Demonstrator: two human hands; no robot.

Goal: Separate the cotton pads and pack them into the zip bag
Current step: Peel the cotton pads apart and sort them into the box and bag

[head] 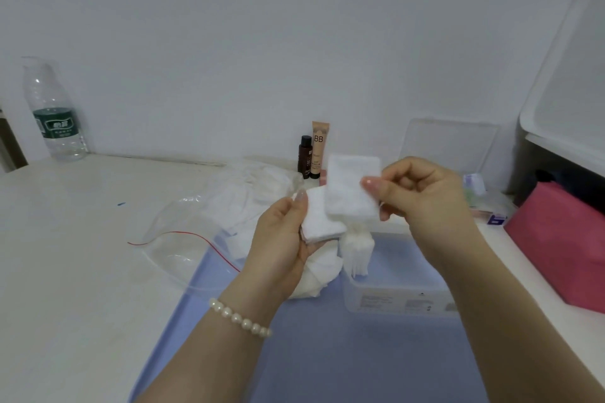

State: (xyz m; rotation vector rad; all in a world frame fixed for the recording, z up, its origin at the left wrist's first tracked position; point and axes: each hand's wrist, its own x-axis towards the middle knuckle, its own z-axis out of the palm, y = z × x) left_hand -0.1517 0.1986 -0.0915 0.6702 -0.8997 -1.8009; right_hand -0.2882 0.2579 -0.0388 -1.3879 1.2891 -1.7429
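Both hands are raised over the middle of the desk [65, 255], above a pale blue mat [360, 353]. The right hand [422, 193] pinches a single cotton pad [352, 185] by its right edge between thumb and forefinger, its other fingers [404, 173] curled in; the pad stands nearly upright. The left hand [281, 239], with a pearl bracelet [240, 317] at the wrist, grips a small stack of cotton pads [319, 222], thumb laid across the front. The single pad overlaps the stack's upper right corner; whether they touch there I cannot tell. Just left of the hands, the clear zip bag [183, 239] with a red seal line lies on the desk, mouth toward the near side, and white pads show through it farther in. Below the hands, a heap of loose pads [314, 275] rests on the mat, beside a clear plastic box [396, 291] with more pads standing on edge inside. At the far wall stand a dark bottle [305, 155] and a BB cream tube [319, 149]. A water bottle [54, 111] stands at far left. A pink packet [556, 239] lies at right.
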